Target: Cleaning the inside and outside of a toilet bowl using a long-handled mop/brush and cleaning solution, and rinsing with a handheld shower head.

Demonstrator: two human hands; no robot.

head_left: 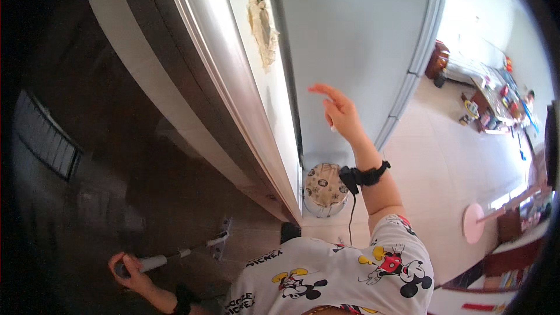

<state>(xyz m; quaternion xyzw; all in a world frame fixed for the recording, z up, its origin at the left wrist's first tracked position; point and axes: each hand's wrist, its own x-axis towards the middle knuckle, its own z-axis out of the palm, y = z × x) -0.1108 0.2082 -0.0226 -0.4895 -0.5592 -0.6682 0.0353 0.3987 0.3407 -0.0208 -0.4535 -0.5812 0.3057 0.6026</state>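
My left hand, low on the left, has its fingers wrapped round the end of a long-handled tool. Its white grip and thin shaft run rightward toward a pale end piece, whose kind I cannot make out in the dark area. My right hand is raised before a tall grey-blue panel. Its index finger stretches leftward and the other fingers are partly bent, with nothing visible held. Whether it touches the panel is unclear. A black strap with a small device sits on the right wrist, its cable hanging down.
A pale door frame stands left of the panel, beside a damaged, peeling wall patch. Below is a round stool with a patterned cover. At right are a cluttered table and a pink round object on the tiled floor.
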